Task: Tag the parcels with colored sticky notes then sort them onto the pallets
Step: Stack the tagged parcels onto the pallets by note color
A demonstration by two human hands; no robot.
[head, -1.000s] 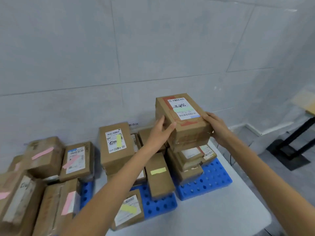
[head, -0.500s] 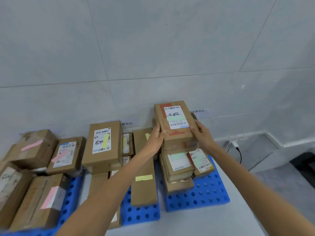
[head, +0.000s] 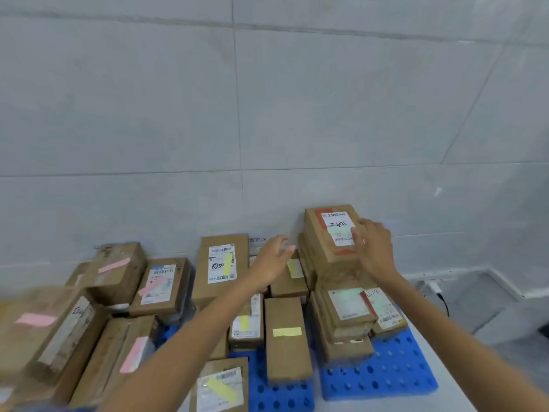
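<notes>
A brown parcel (head: pixel 322 242) with a white label and a green sticky note lies on top of the stack on the right blue pallet (head: pixel 386 373). My right hand (head: pixel 372 251) rests on its top right part, fingers over the label. My left hand (head: pixel 271 263) hovers open to the left of the stack, apart from the parcel. Two more green-tagged parcels (head: pixel 350 307) lie lower in that stack. Yellow-tagged parcels (head: pixel 286 337) cover the middle pallet (head: pixel 276 394), and pink-tagged parcels (head: pixel 113 272) are piled at the left.
A grey tiled wall (head: pixel 267 114) runs close behind all the stacks. The pallets sit on a white tabletop (head: pixel 457 394) whose right edge drops to a grey floor. A white plug and black cable (head: pixel 436 292) lie by the wall at the right.
The green-tagged parcel has settled onto the right stack. My left hand has come off its side and drawn away to the left; my right hand has slid onto its top.
</notes>
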